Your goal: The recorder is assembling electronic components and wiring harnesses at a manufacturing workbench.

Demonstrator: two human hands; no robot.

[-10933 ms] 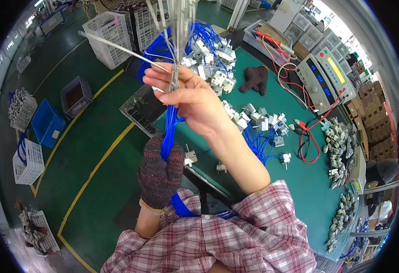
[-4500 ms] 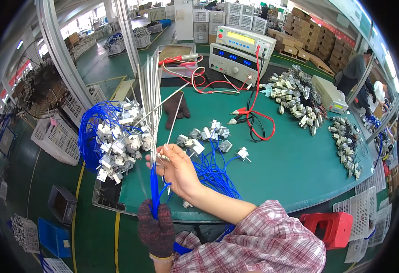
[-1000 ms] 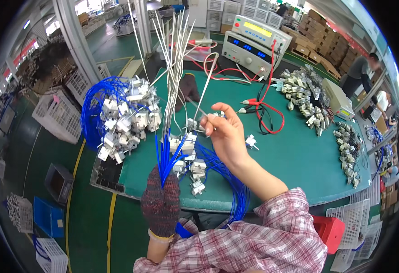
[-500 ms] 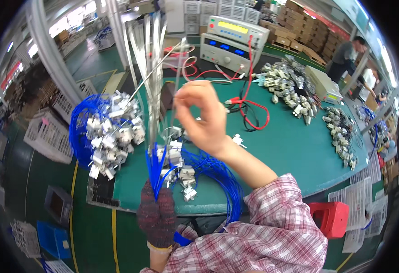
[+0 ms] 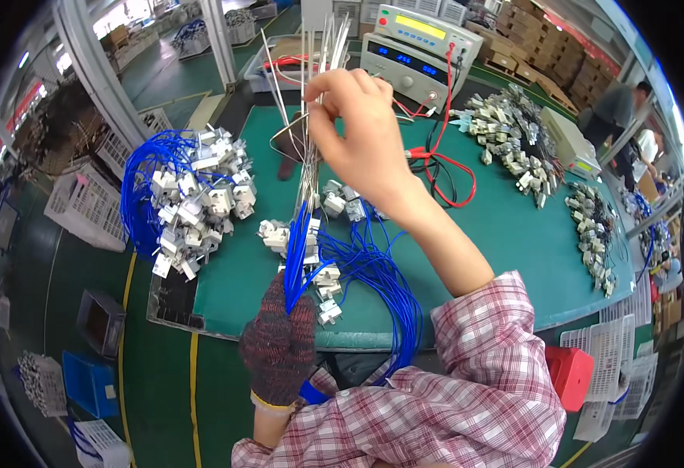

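My left hand (image 5: 279, 335), in a dark knitted glove, is closed round a bundle of blue cables (image 5: 298, 253) near the table's front edge. From the bundle's top, long thin silver wires (image 5: 308, 183) fan upward, some bent outward. My bare right hand (image 5: 361, 129) is at the upper part of these wires, thumb and forefinger pinched on them; its other fingers curl above. Behind and beside the bundle lie white plugs (image 5: 277, 234) and grey ones (image 5: 343, 201), with a coil of blue cable (image 5: 393, 300) hanging over the front edge.
On the green table (image 5: 451, 242), a heap of white plugs with blue cables (image 5: 205, 203) lies left. Stacked test instruments (image 5: 404, 66) stand at the back, with red and black leads (image 5: 467, 175). More connectors (image 5: 506, 144) lie right. A red stool (image 5: 568, 378) stands below the right edge.
Both hands and the wire bundle have shifted right in the picture, with my right hand higher along the silver wires. My left hand keeps its hold; the view has also moved slightly.
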